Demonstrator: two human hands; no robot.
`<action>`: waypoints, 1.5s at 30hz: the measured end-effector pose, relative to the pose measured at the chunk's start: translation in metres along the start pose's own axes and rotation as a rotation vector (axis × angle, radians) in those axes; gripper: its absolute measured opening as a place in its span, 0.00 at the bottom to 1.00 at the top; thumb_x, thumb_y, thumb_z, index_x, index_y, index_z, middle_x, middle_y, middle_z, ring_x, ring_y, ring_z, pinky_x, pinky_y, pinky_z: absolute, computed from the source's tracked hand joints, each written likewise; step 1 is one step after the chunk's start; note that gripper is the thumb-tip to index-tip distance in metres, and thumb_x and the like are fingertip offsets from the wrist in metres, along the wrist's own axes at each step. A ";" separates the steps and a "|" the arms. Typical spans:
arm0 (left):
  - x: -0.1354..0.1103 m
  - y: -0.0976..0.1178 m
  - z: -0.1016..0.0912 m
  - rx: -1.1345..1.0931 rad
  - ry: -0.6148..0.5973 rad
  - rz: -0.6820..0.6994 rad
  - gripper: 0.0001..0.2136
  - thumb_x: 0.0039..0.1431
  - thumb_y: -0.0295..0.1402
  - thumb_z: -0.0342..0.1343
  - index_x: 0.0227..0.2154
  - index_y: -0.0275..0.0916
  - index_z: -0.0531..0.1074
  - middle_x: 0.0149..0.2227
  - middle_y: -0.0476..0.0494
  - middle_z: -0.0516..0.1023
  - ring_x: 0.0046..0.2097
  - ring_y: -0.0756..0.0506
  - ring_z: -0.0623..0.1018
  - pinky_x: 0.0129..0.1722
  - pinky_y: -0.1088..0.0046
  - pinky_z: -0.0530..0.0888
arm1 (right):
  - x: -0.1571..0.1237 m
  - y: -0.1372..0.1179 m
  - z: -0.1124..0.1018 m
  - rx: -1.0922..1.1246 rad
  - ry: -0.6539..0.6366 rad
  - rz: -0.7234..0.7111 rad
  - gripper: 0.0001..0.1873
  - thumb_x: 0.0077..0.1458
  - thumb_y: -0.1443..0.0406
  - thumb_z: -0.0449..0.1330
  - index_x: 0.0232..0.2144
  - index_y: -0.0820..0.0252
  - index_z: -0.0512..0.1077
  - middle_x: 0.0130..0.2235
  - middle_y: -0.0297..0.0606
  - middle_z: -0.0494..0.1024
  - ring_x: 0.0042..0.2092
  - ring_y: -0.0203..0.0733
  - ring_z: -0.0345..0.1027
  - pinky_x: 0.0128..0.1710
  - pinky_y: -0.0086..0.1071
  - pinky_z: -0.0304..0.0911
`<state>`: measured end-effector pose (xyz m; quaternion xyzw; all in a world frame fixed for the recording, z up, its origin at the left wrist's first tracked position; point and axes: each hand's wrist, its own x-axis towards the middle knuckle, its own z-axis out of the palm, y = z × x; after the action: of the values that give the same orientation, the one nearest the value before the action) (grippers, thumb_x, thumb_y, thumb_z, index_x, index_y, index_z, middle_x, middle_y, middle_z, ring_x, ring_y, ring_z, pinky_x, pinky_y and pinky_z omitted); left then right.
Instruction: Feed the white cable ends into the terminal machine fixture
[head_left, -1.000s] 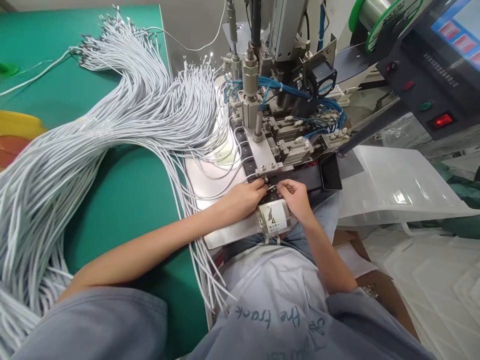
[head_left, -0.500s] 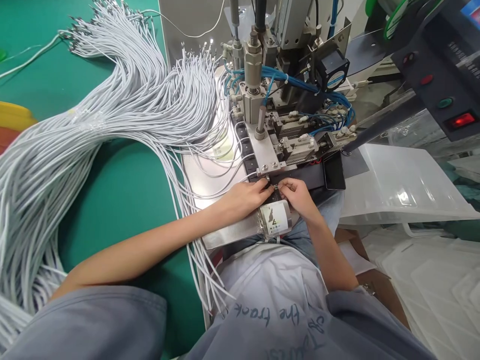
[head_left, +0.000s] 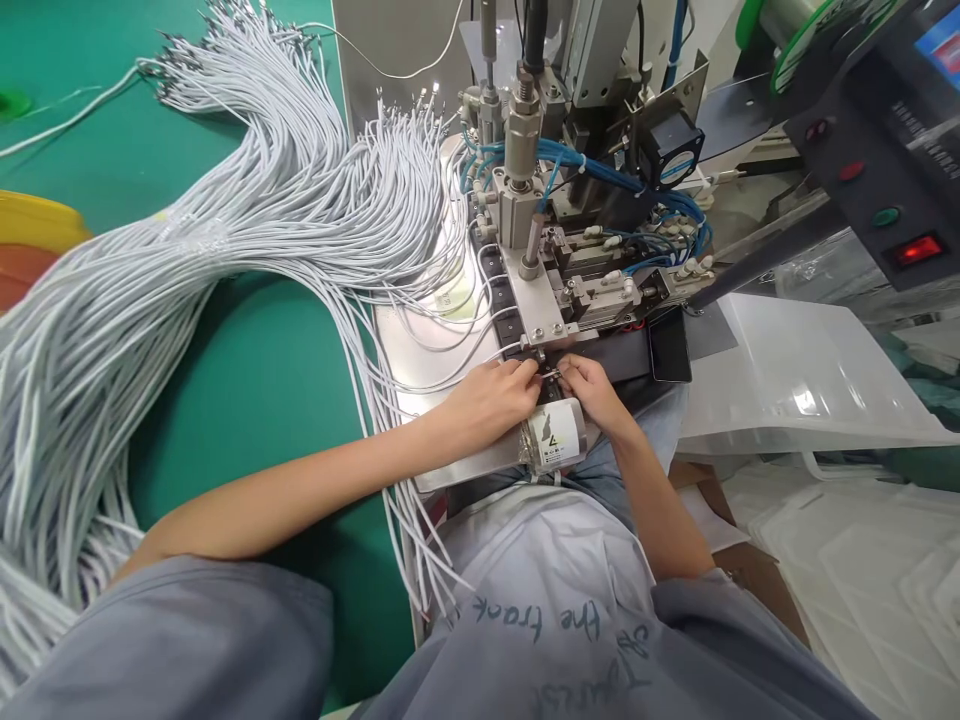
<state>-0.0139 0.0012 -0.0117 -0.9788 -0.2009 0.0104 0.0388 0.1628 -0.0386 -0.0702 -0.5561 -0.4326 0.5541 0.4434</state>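
My left hand is closed at the front end of the machine's track, its fingertips pinching a white cable whose end shows between my two hands. My right hand faces it from the other side, thumb and forefinger pinched at the tip of that cable. A small metallic piece sits at this tip, too small to make out clearly. Just behind my fingers stands the bench machine with its metal cylinders. Several white cables run into the black track along its left side.
A large bundle of white cables lies across the green mat and metal plate. A labelled cylinder sits close in front of my hands. At right are a black tray, a control box and translucent plastic sheets.
The view has shifted slightly, moving the scene a little to the right. My left fingers have drawn back slightly from the right hand, and more white cable shows between them.
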 end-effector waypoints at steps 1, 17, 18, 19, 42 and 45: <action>-0.002 0.001 -0.002 0.005 -0.003 -0.020 0.09 0.57 0.21 0.47 0.32 0.31 0.72 0.31 0.40 0.71 0.32 0.44 0.75 0.26 0.70 0.66 | 0.001 0.002 0.000 0.008 -0.017 -0.006 0.16 0.51 0.55 0.55 0.20 0.57 0.58 0.18 0.24 0.53 0.20 0.30 0.45 0.20 0.28 0.43; -0.002 -0.002 -0.007 -0.074 -0.070 -0.326 0.14 0.56 0.18 0.41 0.39 0.27 0.71 0.31 0.31 0.76 0.33 0.40 0.76 0.24 0.70 0.60 | -0.098 -0.015 0.089 -0.363 -0.392 -0.001 0.11 0.55 0.60 0.55 0.27 0.60 0.74 0.22 0.32 0.73 0.25 0.35 0.62 0.26 0.28 0.56; -0.002 -0.003 -0.006 -0.080 -0.069 -0.326 0.15 0.56 0.18 0.41 0.38 0.27 0.72 0.31 0.31 0.76 0.33 0.40 0.76 0.25 0.70 0.60 | -0.099 -0.006 0.102 -0.324 -0.454 0.036 0.10 0.54 0.61 0.56 0.29 0.60 0.74 0.25 0.33 0.75 0.27 0.35 0.64 0.27 0.28 0.57; -0.002 -0.003 -0.006 -0.083 -0.067 -0.327 0.15 0.56 0.17 0.40 0.38 0.27 0.72 0.31 0.31 0.76 0.34 0.40 0.76 0.25 0.70 0.60 | -0.099 0.001 0.113 -0.291 -0.499 0.065 0.09 0.53 0.62 0.56 0.31 0.60 0.74 0.27 0.34 0.76 0.28 0.36 0.65 0.29 0.28 0.58; -0.006 0.006 -0.014 -0.798 0.492 -0.034 0.09 0.61 0.26 0.47 0.32 0.34 0.73 0.28 0.46 0.71 0.30 0.52 0.71 0.28 0.79 0.67 | -0.064 -0.044 0.028 0.089 0.353 -0.205 0.10 0.45 0.60 0.63 0.31 0.58 0.70 0.25 0.33 0.74 0.26 0.34 0.68 0.29 0.30 0.66; -0.006 0.006 -0.018 -0.825 0.537 -0.052 0.08 0.60 0.26 0.49 0.31 0.34 0.74 0.28 0.47 0.71 0.30 0.53 0.71 0.29 0.79 0.68 | -0.065 -0.043 0.035 0.118 0.384 -0.249 0.10 0.48 0.59 0.61 0.32 0.58 0.71 0.26 0.34 0.75 0.28 0.35 0.69 0.30 0.31 0.67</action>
<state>-0.0162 -0.0081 0.0056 -0.8754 -0.1955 -0.3235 -0.3015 0.1275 -0.0914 -0.0133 -0.5667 -0.3727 0.4035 0.6141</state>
